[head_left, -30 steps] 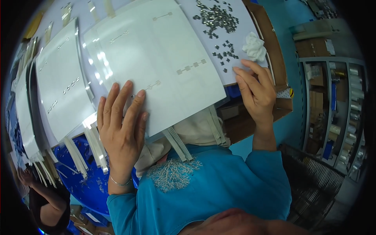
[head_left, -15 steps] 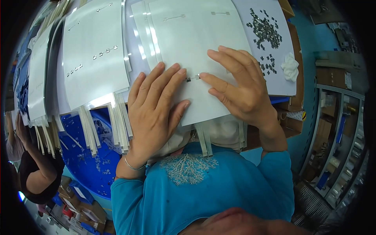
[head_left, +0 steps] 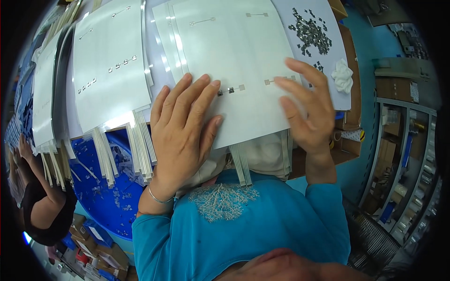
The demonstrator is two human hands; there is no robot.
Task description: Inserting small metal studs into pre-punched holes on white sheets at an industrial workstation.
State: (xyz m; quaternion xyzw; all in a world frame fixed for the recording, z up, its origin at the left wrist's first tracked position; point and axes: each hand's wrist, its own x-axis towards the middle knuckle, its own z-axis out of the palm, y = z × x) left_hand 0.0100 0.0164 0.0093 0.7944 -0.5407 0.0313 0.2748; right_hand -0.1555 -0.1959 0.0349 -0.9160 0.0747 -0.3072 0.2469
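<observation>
several white sheets point(head_left: 110, 70) are lying side by side to the left of your left hand point(head_left: 180, 133), each trailing thin white strips point(head_left: 140, 145) over the table edge above a blue tub point(head_left: 110, 196). beyond your right hand point(head_left: 307, 110) a scatter of small dark parts point(head_left: 309, 33) and a crumpled white wad point(head_left: 343, 77) are sitting on another sheet, with cardboard boxes point(head_left: 349, 126) just past it. another person's arm point(head_left: 28, 159) is working at the far left, well apart from you. you are pressing your left hand flat, fingers spread, on the near white sheet point(head_left: 234, 51), fingertips just short of a row of small metal tabs point(head_left: 234, 89); it is gripping nothing. your right hand is lifting on its edge at the sheet's right side, fingers open and loosely curved, holding nothing you can make out. bare sheet is lying open between your hands and ahead of them.
</observation>
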